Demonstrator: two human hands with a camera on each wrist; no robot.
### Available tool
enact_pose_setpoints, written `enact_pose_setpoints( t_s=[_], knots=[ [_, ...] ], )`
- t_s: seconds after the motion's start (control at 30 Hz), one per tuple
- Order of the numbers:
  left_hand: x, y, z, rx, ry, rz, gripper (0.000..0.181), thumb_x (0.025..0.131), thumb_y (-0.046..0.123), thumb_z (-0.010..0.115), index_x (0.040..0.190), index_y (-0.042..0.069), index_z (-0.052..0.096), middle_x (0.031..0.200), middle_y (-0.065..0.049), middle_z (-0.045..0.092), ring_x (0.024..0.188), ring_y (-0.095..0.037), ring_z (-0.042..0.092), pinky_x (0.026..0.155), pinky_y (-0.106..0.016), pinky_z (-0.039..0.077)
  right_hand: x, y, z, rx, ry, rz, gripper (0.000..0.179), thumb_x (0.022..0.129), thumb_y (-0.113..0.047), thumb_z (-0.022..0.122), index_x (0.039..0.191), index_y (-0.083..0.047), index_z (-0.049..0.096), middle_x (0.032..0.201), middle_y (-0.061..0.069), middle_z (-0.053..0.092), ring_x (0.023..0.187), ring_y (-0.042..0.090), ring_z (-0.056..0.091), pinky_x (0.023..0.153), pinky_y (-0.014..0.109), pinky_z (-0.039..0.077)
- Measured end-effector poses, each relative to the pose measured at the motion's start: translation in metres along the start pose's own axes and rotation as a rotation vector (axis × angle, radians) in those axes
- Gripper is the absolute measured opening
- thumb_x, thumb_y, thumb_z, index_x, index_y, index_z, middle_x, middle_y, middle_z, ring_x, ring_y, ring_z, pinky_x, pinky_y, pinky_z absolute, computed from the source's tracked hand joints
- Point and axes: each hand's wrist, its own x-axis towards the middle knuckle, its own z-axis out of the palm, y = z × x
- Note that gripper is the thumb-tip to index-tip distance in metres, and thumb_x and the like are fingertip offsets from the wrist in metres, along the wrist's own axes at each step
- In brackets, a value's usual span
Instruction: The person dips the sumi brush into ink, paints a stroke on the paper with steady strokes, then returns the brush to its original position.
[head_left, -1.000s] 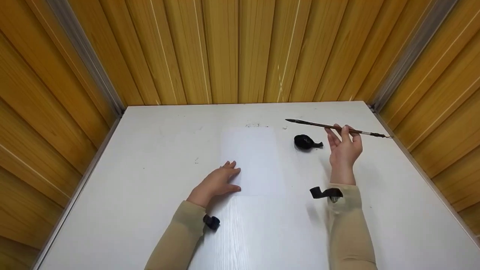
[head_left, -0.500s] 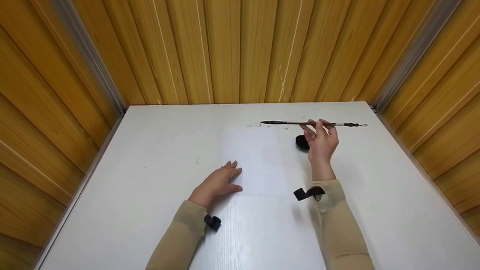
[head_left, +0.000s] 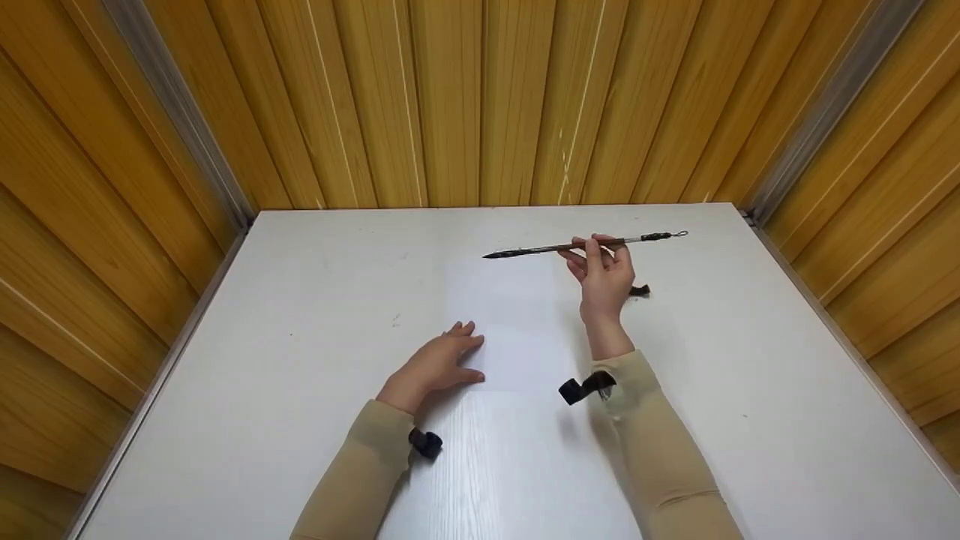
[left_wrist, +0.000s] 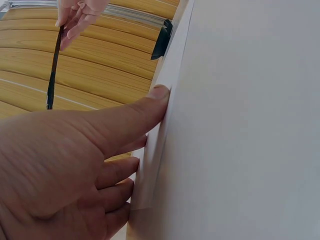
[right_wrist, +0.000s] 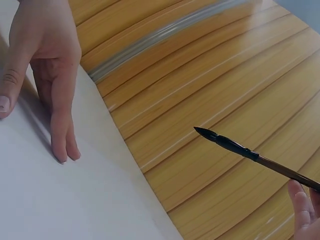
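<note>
A white sheet of paper [head_left: 510, 322] lies on the white table. My left hand [head_left: 433, 367] rests on its left edge with the fingers and thumb spread; in the left wrist view the thumb and fingertips touch the paper [left_wrist: 172, 65]. Above the far part of the sheet, my right hand [head_left: 606, 281] pinches the shaft of a writing brush [head_left: 555, 248]. The brush is held nearly level, its dark pointed tip to the left and its hanging loop to the right. In the right wrist view the brush tip [right_wrist: 205, 132] is apart from the paper.
Mostly hidden behind my right hand is a small black dish, of which the handle [head_left: 640, 290] shows. Wood-patterned panels [head_left: 450, 105] stand behind and at both sides of the table [head_left: 322, 285]. Small dark marks dot the tabletop.
My right hand has moved left with the brush, from beyond the black dish to over the paper, and the brush tip has dipped slightly. My left hand has stayed in place.
</note>
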Motion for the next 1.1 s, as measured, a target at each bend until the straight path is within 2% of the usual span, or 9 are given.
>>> enact_pose_setpoints(
  t_s=[0.43, 0.83, 1.1],
  knots=[
    [0.002, 0.0, 0.0, -0.006, 0.007, 0.001, 0.069, 0.091, 0.03, 0.079, 0.151, 0.01, 0.051, 0.169, -0.011, 0.032, 0.16, -0.032, 0.023, 0.13, -0.051, 0.024, -0.009, 0.02, 0.017, -0.135, -0.064, -0.023, 0.007, 0.104, -0.005, 0.058, 0.111, -0.004, 0.058, 0.094, 0.001, 0.076, 0.076, 0.013, 0.079, 0.066, 0.02, 0.063],
    [0.004, 0.003, 0.001, 0.006, 0.009, -0.023, 0.069, 0.091, 0.031, 0.08, 0.151, 0.012, 0.052, 0.169, -0.008, 0.032, 0.16, -0.03, 0.023, 0.13, -0.05, 0.025, -0.019, 0.033, 0.028, -0.245, -0.118, -0.045, 0.013, 0.103, -0.006, 0.061, 0.112, 0.003, 0.059, 0.1, 0.015, 0.077, 0.075, 0.01, 0.078, 0.066, 0.018, 0.062],
    [0.002, 0.004, -0.001, 0.01, 0.0, -0.018, 0.069, 0.091, 0.031, 0.079, 0.151, 0.01, 0.053, 0.168, -0.01, 0.033, 0.16, -0.031, 0.023, 0.13, -0.051, 0.025, -0.024, 0.042, 0.033, -0.324, -0.169, -0.083, 0.014, 0.101, -0.007, 0.064, 0.111, 0.002, 0.061, 0.103, 0.021, 0.076, 0.077, 0.01, 0.078, 0.067, 0.018, 0.062]
  ],
)
